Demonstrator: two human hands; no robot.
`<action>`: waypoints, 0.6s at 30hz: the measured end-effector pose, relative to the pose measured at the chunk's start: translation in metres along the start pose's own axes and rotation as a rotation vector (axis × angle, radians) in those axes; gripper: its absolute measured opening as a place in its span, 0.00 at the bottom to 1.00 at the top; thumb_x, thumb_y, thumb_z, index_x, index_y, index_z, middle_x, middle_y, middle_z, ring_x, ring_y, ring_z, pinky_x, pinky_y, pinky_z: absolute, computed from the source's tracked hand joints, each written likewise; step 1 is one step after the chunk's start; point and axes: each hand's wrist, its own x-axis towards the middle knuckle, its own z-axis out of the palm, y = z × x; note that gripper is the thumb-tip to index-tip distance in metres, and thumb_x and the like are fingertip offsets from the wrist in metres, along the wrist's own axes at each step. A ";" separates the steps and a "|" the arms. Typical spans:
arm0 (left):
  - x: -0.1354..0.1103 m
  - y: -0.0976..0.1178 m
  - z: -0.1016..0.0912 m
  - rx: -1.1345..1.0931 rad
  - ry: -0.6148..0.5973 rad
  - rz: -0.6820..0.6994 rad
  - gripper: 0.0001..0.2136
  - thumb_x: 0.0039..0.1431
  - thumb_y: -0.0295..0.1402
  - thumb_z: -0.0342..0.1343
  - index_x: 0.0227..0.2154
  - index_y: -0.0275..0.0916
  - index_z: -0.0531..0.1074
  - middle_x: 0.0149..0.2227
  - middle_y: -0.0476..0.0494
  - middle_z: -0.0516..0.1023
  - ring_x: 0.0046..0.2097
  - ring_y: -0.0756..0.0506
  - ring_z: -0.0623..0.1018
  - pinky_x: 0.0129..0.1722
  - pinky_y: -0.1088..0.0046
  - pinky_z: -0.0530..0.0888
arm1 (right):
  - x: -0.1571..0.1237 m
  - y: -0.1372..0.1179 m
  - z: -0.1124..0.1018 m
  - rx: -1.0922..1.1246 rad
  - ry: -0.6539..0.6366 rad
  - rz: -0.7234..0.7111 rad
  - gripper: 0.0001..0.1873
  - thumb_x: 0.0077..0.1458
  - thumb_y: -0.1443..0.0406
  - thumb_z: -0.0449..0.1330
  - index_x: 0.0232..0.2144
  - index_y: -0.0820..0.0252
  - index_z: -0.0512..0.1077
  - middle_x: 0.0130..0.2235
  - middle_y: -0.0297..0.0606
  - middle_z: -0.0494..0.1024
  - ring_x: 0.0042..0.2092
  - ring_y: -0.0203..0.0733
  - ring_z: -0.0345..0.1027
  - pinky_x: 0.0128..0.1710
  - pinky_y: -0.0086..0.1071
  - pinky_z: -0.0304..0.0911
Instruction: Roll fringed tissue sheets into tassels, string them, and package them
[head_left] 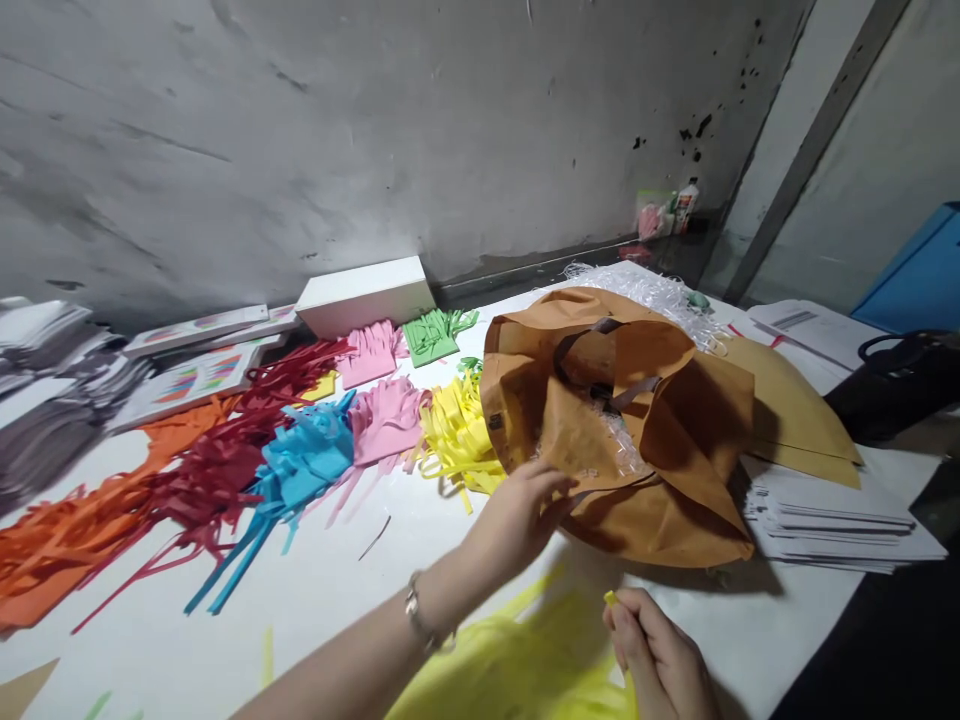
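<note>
My left hand [529, 505], with a bracelet [421, 612] at its wrist, is at the near rim of a brown cloth bag [547, 425]. Its fingers are loosely curled and apart, and I see nothing held in them. Clear plastic pieces [626, 450] lie inside the bag's mouth, near a dark strap. Below and to the right, my right hand [660, 655] is closed on a yellow strip [610, 598], whose tip sticks out above the thumb. A blurred heap of yellow strips [525, 665] spreads under and between my arms.
Bundles of orange [82, 530], red [210, 475], blue [307, 460], pink [386, 420], yellow [465, 430] and green strips [435, 337] cover the table's left side. A white box [367, 295] stands by the wall. Clear plastic strands [660, 300], envelopes [802, 410] and stacked paper [840, 530] surround the bag.
</note>
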 end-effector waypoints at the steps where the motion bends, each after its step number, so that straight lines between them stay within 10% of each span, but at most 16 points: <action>1: 0.016 -0.007 0.001 0.070 -0.026 0.001 0.08 0.65 0.28 0.54 0.41 0.36 0.78 0.41 0.39 0.80 0.43 0.44 0.78 0.43 0.71 0.74 | 0.000 0.001 0.000 -0.027 0.024 -0.026 0.23 0.67 0.48 0.48 0.28 0.55 0.70 0.23 0.31 0.70 0.24 0.36 0.65 0.23 0.23 0.61; 11: 0.071 -0.028 0.029 0.064 -0.170 -0.079 0.06 0.62 0.30 0.60 0.30 0.34 0.75 0.35 0.43 0.80 0.41 0.44 0.80 0.45 0.61 0.76 | -0.008 0.007 -0.005 -0.113 0.041 -0.156 0.20 0.69 0.52 0.47 0.31 0.53 0.69 0.26 0.31 0.77 0.26 0.37 0.72 0.28 0.24 0.65; 18: -0.006 0.002 -0.010 -0.476 -0.121 -0.141 0.06 0.63 0.28 0.55 0.39 0.32 0.74 0.33 0.41 0.81 0.34 0.46 0.81 0.34 0.73 0.77 | -0.010 -0.015 -0.018 -0.100 0.052 -0.315 0.12 0.68 0.60 0.51 0.34 0.54 0.71 0.27 0.33 0.74 0.28 0.37 0.70 0.30 0.25 0.65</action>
